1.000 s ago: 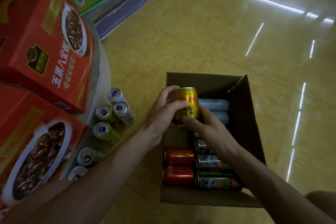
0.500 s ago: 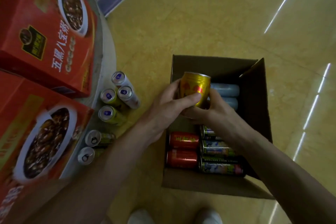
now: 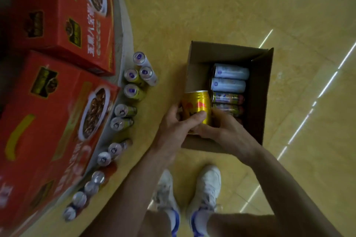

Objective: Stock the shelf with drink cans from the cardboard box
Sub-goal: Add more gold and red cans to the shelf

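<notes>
1. Gold can (image 3: 196, 107): centre of the frame, held upright above the near-left corner of the cardboard box (image 3: 200, 57), red graphic on its side.
2. Left hand (image 3: 178, 128): closed around the gold can from the left, thumb pressed across the can's front, fingers curled behind it.
3. Right hand (image 3: 224, 132): wrapped around the lower right side and base of the same can, fingers hidden behind the can (how far they curl cannot be told).
4. Cardboard box: open, on the yellow floor (image 3: 212, 5) at centre right of the frame, flaps standing up.
5. Box contents: two pale blue cans (image 3: 230, 77) lying on their sides at the far end; below them two multicoloured cans (image 3: 227, 102), also on their sides, the nearer one partly hidden by the right hand.
6. Shelf edge (image 3: 123, 31): curved pale ledge running down the left of the frame.
7. Row of cans (image 3: 123, 113): along the ledge from upper centre-left to lower left, tops showing (labels mostly blurred).
8. Red cartons (image 3: 57, 63): two, stacked at upper left, printed with bowls of dark food.
9. White shoes (image 3: 192, 188): bottom centre, just below the box.
</notes>
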The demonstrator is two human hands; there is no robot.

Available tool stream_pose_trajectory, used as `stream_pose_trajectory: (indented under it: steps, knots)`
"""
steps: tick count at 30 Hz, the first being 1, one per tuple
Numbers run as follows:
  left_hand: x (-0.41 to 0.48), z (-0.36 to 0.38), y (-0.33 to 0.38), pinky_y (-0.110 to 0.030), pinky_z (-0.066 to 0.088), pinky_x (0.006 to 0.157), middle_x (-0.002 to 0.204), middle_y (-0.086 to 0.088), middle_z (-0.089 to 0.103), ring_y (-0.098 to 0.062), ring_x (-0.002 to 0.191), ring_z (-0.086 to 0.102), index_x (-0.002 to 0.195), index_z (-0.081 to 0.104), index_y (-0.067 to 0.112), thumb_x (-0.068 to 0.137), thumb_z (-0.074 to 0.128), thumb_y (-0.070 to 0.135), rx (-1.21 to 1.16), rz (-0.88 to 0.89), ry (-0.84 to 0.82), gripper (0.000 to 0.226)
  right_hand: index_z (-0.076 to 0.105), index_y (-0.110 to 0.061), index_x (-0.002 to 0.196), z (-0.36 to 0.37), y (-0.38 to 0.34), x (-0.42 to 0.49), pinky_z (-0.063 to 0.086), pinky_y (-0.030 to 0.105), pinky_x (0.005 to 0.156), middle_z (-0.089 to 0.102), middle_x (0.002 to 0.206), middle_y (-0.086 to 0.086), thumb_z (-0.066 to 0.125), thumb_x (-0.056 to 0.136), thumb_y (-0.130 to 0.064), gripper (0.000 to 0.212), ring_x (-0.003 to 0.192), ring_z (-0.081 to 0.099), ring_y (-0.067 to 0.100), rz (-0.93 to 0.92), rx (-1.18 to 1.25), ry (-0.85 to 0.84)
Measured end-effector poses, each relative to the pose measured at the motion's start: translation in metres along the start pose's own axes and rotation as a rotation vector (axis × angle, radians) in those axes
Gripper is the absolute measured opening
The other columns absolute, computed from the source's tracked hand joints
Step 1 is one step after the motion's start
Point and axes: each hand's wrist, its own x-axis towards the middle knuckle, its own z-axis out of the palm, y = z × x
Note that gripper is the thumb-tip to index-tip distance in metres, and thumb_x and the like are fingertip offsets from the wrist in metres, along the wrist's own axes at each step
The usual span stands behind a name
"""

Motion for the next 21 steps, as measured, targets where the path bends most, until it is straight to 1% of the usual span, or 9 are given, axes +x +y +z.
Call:
stream_pose_trajectory:
  steps: [1, 2, 5, 9, 13, 16, 18, 19, 21]
  knots:
    - [-0.017, -0.003, 0.004, -0.047, 0.057, 0.094, 0.107, -0.006, 0.076, -0.025, 0.100, 0.074, 0.120, 0.066, 0.024, 0.065, 0.085, 0.044, 0.013, -0.019, -0.001, 0.061, 0.065, -0.032, 0.115, 0.001, -0.006, -0.014, 0.058, 0.034, 0.083, 0.074, 0.104, -0.004, 0.077, 0.079, -0.056, 0.045, 0.097, 0.071, 0.011, 0.001, 0.019, -0.037]
    - [-0.034, -0.005, 0.010, -0.047, 0.057, 0.094, 0.108, -0.006, 0.076, -0.024, 0.100, 0.074, 0.122, 0.064, 0.025, 0.067, 0.084, 0.045, 0.034, -0.032, -0.006, 0.062, 0.065, -0.032, 0.115, 0.001, -0.014, -0.030, 0.057, 0.033, 0.083, 0.074, 0.106, -0.005, 0.076, 0.081, -0.052, 0.041, 0.099, 0.071, 0.011, -0.004, 0.027, -0.071]
    - [-0.090, -0.007, 0.040, -0.049, 0.058, 0.094, 0.111, -0.004, 0.074, -0.021, 0.102, 0.072, 0.125, 0.062, 0.029, 0.075, 0.080, 0.046, 0.075, -0.030, -0.024, 0.056, 0.063, -0.036, 0.117, 0.009, -0.043, -0.077, 0.056, 0.045, 0.091, 0.073, 0.106, -0.007, 0.072, 0.084, -0.054, 0.038, 0.100, 0.069, 0.012, -0.007, -0.032, -0.066]
    - [-0.169, -0.003, 0.094, -0.051, 0.057, 0.094, 0.110, -0.001, 0.073, -0.018, 0.102, 0.071, 0.121, 0.063, 0.034, 0.078, 0.076, 0.050, 0.083, -0.003, 0.007, 0.047, 0.061, -0.035, 0.115, 0.019, -0.098, -0.148, 0.056, 0.052, 0.088, 0.073, 0.104, -0.003, 0.072, 0.075, -0.061, 0.049, 0.096, 0.071, 0.017, -0.010, -0.044, -0.025]
    - [-0.248, 0.001, 0.156, -0.051, 0.056, 0.095, 0.114, 0.000, 0.072, -0.019, 0.106, 0.070, 0.126, 0.060, 0.036, 0.070, 0.076, 0.062, 0.103, 0.036, 0.030, 0.064, 0.062, -0.034, 0.113, 0.016, -0.164, -0.225, 0.057, 0.050, 0.087, 0.073, 0.100, -0.005, 0.069, 0.074, -0.066, 0.051, 0.092, 0.070, 0.016, -0.058, -0.067, -0.044]
    - [-0.303, 0.008, 0.204, -0.047, 0.059, 0.093, 0.113, 0.000, 0.073, -0.017, 0.104, 0.071, 0.129, 0.060, 0.031, 0.064, 0.078, 0.062, 0.107, 0.094, 0.057, 0.075, 0.062, -0.032, 0.110, 0.009, -0.208, -0.280, 0.057, 0.045, 0.081, 0.071, 0.093, -0.004, 0.065, 0.073, -0.071, 0.053, 0.085, 0.068, 0.015, -0.116, -0.110, -0.043]
    - [-0.339, 0.015, 0.232, -0.044, 0.060, 0.090, 0.112, -0.003, 0.072, -0.017, 0.103, 0.071, 0.130, 0.061, 0.026, 0.063, 0.079, 0.059, 0.088, 0.137, 0.071, 0.077, 0.062, -0.032, 0.109, 0.004, -0.234, -0.314, 0.057, 0.044, 0.078, 0.071, 0.092, -0.005, 0.063, 0.073, -0.073, 0.055, 0.084, 0.068, 0.014, -0.166, -0.145, -0.048]
    - [-0.356, 0.019, 0.244, -0.043, 0.061, 0.090, 0.113, -0.004, 0.072, -0.017, 0.103, 0.071, 0.130, 0.061, 0.024, 0.064, 0.079, 0.058, 0.077, 0.159, 0.075, 0.076, 0.062, -0.033, 0.109, 0.001, -0.246, -0.329, 0.057, 0.046, 0.080, 0.072, 0.092, -0.004, 0.062, 0.073, -0.075, 0.056, 0.085, 0.069, 0.015, -0.184, -0.163, -0.052]
    - [-0.388, 0.024, 0.262, -0.045, 0.059, 0.092, 0.114, -0.004, 0.072, -0.018, 0.106, 0.071, 0.130, 0.061, 0.028, 0.069, 0.081, 0.054, 0.047, 0.204, 0.094, 0.069, 0.062, -0.032, 0.109, -0.003, -0.267, -0.356, 0.057, 0.050, 0.083, 0.073, 0.093, -0.002, 0.065, 0.077, -0.071, 0.051, 0.087, 0.070, 0.019, -0.222, -0.179, -0.067]
